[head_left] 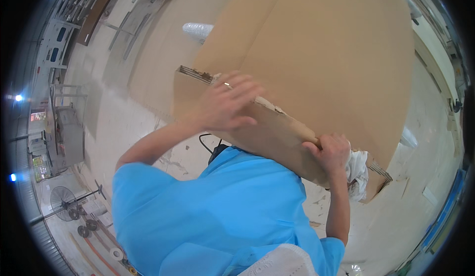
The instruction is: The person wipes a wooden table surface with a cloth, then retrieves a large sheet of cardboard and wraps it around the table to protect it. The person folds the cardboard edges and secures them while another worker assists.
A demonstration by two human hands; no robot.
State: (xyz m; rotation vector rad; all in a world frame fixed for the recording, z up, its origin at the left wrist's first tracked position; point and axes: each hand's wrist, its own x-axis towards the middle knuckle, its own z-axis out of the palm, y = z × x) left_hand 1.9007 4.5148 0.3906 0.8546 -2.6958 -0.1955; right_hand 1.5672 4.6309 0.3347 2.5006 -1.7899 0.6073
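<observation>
A large brown cardboard sheet [326, 53] stretches away in front of me, with a folded front panel [277, 137] hanging toward my body. Torn, ragged layers show along the fold. My left hand [228, 103] lies over this edge at the left, fingers stretched out, slightly blurred. Farther right, my right hand [332, 152] is closed over the same edge, its thumb pointing left along it. Crumpled white wrapping [357, 169] pokes out beside the right wrist, near the panel's right end. Layered corrugated strips [195, 73] show at the panel's left end.
A silvery wrapped bundle [197, 30] protrudes from under the cardboard's left side. On the left stand a fan [63, 203], a metal frame cart [69, 122] and a long brown board [99, 14]. Long pale panels [433, 58] lie at the right. Scraps litter the floor.
</observation>
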